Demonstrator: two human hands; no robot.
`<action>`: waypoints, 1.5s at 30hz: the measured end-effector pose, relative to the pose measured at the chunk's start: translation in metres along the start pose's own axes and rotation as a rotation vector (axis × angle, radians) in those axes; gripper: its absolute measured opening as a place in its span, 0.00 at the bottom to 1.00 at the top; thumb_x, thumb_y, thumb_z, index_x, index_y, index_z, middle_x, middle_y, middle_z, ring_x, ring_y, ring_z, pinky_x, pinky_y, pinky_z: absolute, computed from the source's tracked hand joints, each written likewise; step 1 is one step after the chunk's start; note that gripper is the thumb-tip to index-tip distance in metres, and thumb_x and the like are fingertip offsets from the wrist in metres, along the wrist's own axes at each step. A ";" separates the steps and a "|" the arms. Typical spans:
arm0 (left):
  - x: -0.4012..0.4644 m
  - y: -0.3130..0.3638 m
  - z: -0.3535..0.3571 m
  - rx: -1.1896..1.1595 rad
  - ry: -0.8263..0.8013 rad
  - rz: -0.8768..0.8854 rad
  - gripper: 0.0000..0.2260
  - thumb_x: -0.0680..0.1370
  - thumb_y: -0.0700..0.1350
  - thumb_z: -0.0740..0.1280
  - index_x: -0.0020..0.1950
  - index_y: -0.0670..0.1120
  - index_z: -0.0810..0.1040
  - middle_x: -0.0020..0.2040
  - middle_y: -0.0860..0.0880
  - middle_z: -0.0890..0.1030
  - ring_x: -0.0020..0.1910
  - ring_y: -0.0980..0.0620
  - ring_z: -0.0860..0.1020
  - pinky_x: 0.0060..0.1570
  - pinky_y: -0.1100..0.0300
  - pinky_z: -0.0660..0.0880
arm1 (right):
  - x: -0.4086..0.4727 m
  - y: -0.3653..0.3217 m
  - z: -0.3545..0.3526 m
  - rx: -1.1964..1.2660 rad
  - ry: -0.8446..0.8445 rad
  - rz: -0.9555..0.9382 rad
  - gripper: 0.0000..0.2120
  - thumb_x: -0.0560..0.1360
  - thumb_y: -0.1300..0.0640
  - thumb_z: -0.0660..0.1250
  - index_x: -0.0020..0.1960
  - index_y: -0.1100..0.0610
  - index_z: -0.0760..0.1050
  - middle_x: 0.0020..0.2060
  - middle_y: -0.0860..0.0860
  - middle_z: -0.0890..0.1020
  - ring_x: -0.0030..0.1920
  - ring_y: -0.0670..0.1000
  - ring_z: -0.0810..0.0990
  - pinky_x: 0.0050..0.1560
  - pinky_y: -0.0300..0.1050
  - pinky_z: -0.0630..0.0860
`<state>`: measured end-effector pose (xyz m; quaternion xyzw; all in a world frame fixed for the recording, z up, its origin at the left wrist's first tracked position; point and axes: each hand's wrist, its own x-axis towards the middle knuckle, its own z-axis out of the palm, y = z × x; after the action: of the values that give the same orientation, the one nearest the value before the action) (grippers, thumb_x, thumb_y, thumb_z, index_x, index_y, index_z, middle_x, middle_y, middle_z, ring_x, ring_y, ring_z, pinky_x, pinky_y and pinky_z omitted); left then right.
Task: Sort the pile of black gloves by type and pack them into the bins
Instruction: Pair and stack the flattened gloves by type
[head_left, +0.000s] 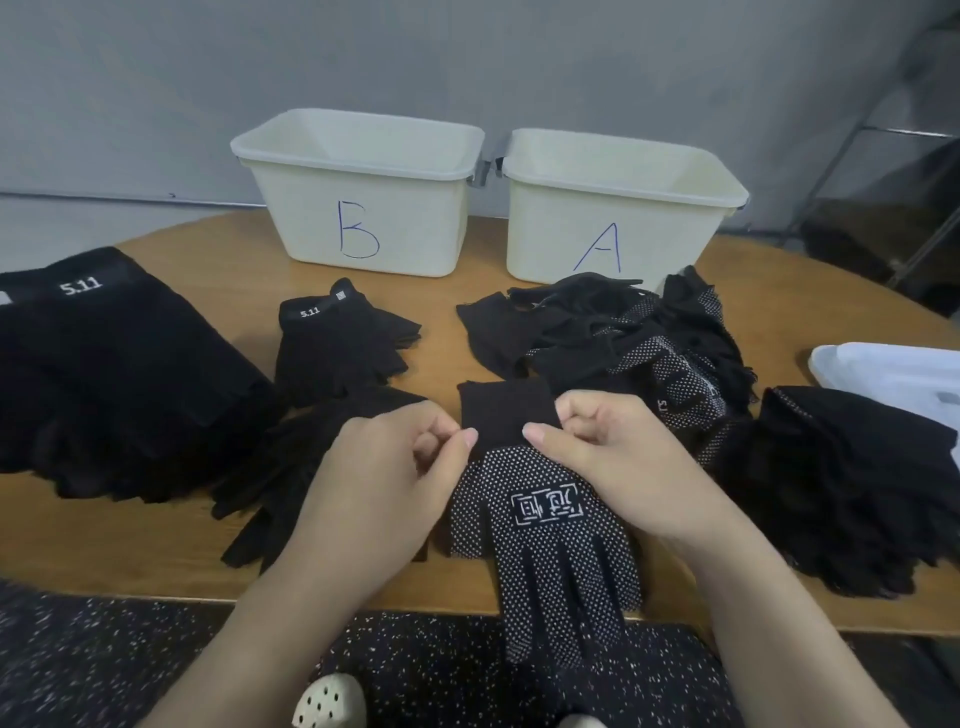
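At the near edge of a wooden desk (156, 545), a person's left hand (384, 488) and right hand (608, 462) each pinch the cuff of a dotted black glove (550, 535), its fingers hanging over the edge; behind lie the unsorted pile (613, 338), bin B (358, 192) and bin A (618, 208)

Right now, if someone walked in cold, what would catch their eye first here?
Probably the dotted glove at the table's near edge, pinched at its cuff by the left hand and right hand. Behind it, two white bins stand side by side at the back: bin B on the left, bin A on the right. Black glove piles surround them.
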<state>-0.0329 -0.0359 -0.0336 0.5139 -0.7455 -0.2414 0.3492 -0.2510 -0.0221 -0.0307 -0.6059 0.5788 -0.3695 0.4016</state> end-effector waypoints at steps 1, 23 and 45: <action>0.002 -0.001 0.001 0.040 0.023 -0.002 0.12 0.79 0.57 0.65 0.40 0.53 0.80 0.29 0.55 0.79 0.29 0.55 0.79 0.36 0.51 0.79 | 0.003 0.002 0.002 -0.095 0.054 -0.028 0.24 0.75 0.44 0.72 0.39 0.63 0.70 0.33 0.64 0.77 0.34 0.52 0.73 0.40 0.57 0.75; 0.030 -0.023 0.024 0.351 0.002 -0.073 0.11 0.83 0.53 0.65 0.45 0.51 0.81 0.28 0.56 0.73 0.27 0.57 0.73 0.30 0.66 0.64 | 0.021 0.019 0.025 -0.616 0.402 0.007 0.09 0.78 0.45 0.71 0.43 0.49 0.79 0.31 0.42 0.78 0.36 0.46 0.78 0.38 0.45 0.75; 0.022 -0.020 0.023 0.400 0.003 -0.036 0.10 0.82 0.59 0.65 0.49 0.54 0.80 0.32 0.57 0.77 0.32 0.57 0.77 0.32 0.71 0.64 | 0.022 0.016 0.034 -0.798 0.469 -0.107 0.11 0.81 0.43 0.65 0.49 0.51 0.77 0.36 0.46 0.81 0.38 0.56 0.82 0.36 0.49 0.75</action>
<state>-0.0440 -0.0634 -0.0565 0.5866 -0.7687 -0.0939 0.2371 -0.2254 -0.0427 -0.0590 -0.6422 0.7188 -0.2651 -0.0242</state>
